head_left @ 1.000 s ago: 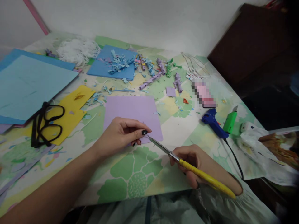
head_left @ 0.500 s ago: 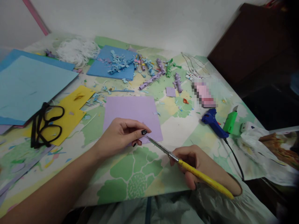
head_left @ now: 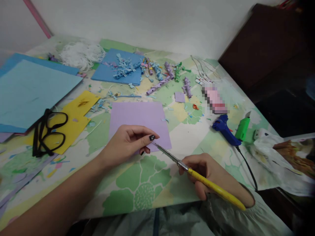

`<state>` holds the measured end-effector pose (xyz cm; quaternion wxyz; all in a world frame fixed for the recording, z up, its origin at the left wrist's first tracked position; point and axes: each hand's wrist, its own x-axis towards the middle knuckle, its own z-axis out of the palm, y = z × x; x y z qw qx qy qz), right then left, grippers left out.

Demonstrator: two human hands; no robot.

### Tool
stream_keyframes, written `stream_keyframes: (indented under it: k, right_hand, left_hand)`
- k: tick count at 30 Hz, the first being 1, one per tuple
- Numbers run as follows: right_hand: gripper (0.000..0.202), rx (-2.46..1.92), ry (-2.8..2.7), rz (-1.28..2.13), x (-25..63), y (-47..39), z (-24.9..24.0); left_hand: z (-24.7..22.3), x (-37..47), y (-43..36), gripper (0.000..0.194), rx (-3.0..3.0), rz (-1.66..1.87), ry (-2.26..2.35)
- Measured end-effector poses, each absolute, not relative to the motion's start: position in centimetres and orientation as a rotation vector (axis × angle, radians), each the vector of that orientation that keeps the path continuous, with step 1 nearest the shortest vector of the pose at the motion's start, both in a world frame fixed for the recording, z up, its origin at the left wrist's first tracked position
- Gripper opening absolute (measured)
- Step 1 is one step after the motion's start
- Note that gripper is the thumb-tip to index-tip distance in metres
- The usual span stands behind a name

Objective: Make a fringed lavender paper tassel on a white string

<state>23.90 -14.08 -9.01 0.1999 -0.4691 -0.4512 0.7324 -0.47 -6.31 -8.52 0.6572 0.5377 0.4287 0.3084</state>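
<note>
My left hand (head_left: pixel 134 141) is pinched, thumb against fingers, over the lower part of a square purple foam or paper sheet (head_left: pixel 137 114). What lies in the pinch is too small and hidden to make out. My right hand (head_left: pixel 205 170) is closed around a pair of yellow-handled scissors (head_left: pixel 216 190), seen nearly edge-on. The metal blades point up and left, and their tip reaches the left thumb and fingertips. Beyond the sheet lie a small purple square (head_left: pixel 179 97) and a purple roll with curled bits (head_left: pixel 187 87).
Black glasses (head_left: pixel 49 132) rest on yellow sheets (head_left: pixel 76 113) at left, beside large blue sheets (head_left: pixel 31 88). White string (head_left: pixel 81 54) and a blue sheet (head_left: pixel 103 70) with scraps lie behind. A blue glue gun (head_left: pixel 225 129), a green cutter with exposed blade (head_left: pixel 242 127) and a plastic bag (head_left: pixel 268 160) are right.
Almost nothing differs. My left fingertips have shifted very slightly at the scissor tip; the right hand and scissors stay in place.
</note>
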Motion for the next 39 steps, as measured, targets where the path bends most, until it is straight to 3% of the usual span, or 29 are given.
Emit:
stream_keyframes:
  k: [8, 22, 31, 35, 39]
  right_hand:
    - [0.053, -1.305, -1.251, 1.988, 23.7, -14.1, -9.4]
    - [0.046, -1.243, -1.238, 1.973, 23.2, -14.2, -9.6]
    - [0.044, -1.288, -1.25, 1.946, 23.4, -14.3, -9.6]
    - [0.044, -1.485, -1.327, 1.714, 24.4, -13.7, -9.6]
    - [0.038, -1.838, -1.6, 1.176, 25.6, -12.7, -9.4]
  left_hand:
    - [-8.6, -0.1, -6.6, 0.03, 1.171, 0.636, 0.893]
    - [-8.7, -0.1, -6.7, 0.024, 1.192, 0.682, 0.871]
    - [-8.8, -0.3, -6.7, 0.032, 1.239, 0.643, 0.866]
    - [-9.2, 0.0, -6.7, 0.042, 1.248, 0.645, 0.982]
    - [-10.1, 0.3, -6.8, 0.033, 1.366, 0.644, 1.119]
